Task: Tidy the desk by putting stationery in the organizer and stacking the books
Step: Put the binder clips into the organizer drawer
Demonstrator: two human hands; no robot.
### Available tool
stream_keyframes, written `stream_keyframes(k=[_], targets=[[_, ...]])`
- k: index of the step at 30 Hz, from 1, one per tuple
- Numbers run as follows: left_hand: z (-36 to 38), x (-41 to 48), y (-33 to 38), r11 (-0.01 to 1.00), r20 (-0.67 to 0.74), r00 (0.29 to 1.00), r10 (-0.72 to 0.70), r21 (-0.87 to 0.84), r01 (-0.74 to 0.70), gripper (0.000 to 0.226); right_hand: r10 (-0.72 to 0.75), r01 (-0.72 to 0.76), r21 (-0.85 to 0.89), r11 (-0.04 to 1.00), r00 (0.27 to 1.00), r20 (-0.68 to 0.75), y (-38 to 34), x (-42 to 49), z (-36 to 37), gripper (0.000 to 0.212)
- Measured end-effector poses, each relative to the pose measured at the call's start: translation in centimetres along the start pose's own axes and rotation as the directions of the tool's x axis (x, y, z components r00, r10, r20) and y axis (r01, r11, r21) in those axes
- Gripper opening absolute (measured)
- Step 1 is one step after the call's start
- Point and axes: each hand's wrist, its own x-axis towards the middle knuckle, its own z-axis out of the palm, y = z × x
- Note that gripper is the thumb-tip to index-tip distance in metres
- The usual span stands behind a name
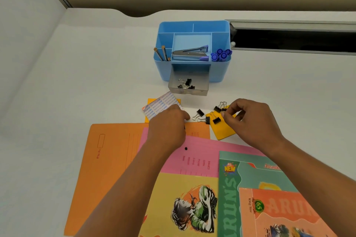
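Observation:
The blue organizer (221,71) stands at the back with its clear drawer (200,90) pulled open; a few black binder clips (185,83) lie inside. Several loose binder clips (200,112) lie on the desk and on a yellow sticky pad (223,132). My right hand (250,119) pinches one clip (224,109) at that pad's far edge. My left hand (169,125) is curled, knuckles up, over a white printed pad (160,104) and an orange pad (152,101); a dark sliver shows under it. A yellow book (183,198), a green book (231,188) and a salmon book (285,213) lie near me.
An orange folder (111,159) and a pink folder (194,152) lie under the books. The organizer's top holds pencils (160,54), a stapler (189,55) and blue markers (220,55). A dark cable slot (289,39) runs along the desk's back right.

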Motion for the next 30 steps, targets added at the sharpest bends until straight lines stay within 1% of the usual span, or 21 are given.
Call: stream_keyframes(k=[4,8,10,13,15,16,18,20,22,23,27,28,30], targets=[[0.0,0.3,0.2,1.0,-0.049,0.999,0.002,0.006,-0.002,0.025,0.004,-0.004,-0.007,1.0,1.0,0.006,0.1,-0.1,0.1,0.016],[0.4,0.1,0.7,0.999,-0.081,0.996,0.039,-0.017,-0.041,0.022,0.006,-0.006,-0.008,1.0,1.0,0.015,0.1,-0.2,0.2,0.015],[0.5,0.0,0.9,0.999,-0.086,0.996,0.035,-0.031,-0.038,0.018,0.01,-0.009,-0.007,1.0,1.0,0.018,0.1,-0.2,0.3,0.015],[0.4,0.0,0.9,0.998,-0.09,0.996,0.017,-0.059,-0.022,0.022,0.011,-0.011,-0.006,1.0,1.0,0.016,0.1,-0.1,0.2,0.015],[-0.1,-0.2,1.1,0.995,-0.124,0.992,0.036,-0.085,-0.047,0.026,0.009,-0.009,-0.003,1.0,1.0,0.017,0.0,-0.1,0.1,0.015],[-0.6,-0.4,1.3,0.992,-0.163,0.985,0.055,-0.102,-0.072,0.026,0.01,-0.01,0.0,1.0,1.0,0.016,0.0,0.0,0.1,0.015],[-2.2,-0.7,2.0,0.979,-0.296,0.948,0.117,-0.125,-0.16,0.025,0.016,-0.016,0.004,1.0,1.0,0.012,0.0,0.1,0.0,0.015],[-3.8,-0.4,2.7,0.963,-0.437,0.878,0.194,-0.089,-0.256,0.022,0.019,-0.019,0.003,1.0,1.0,0.0,0.0,0.2,-0.1,0.015],[-5.0,0.6,3.2,0.948,-0.521,0.819,0.242,-0.053,-0.314,0.02,0.019,-0.019,0.007,1.0,1.0,-0.015,0.0,0.2,-0.1,0.015],[-5.4,1.4,3.4,0.946,-0.528,0.813,0.246,-0.052,-0.32,0.02,0.019,-0.019,0.01,1.0,1.0,-0.018,0.0,0.2,-0.1,0.015],[-5.4,4.1,3.6,0.962,-0.477,0.857,0.197,-0.077,-0.264,0.029,0.017,-0.017,0.018,1.0,1.0,0.001,0.0,0.2,-0.1,0.015],[-5.2,4.3,3.5,0.964,-0.487,0.855,0.18,-0.086,-0.252,0.031,0.019,-0.019,0.013,1.0,1.0,0.004,0.1,0.2,-0.2,0.015],[-4.9,4.2,3.0,0.962,-0.563,0.815,0.14,-0.119,-0.248,0.029,0.034,-0.034,0.003,0.999,0.999,-0.007,0.2,0.3,-0.4,0.015]])
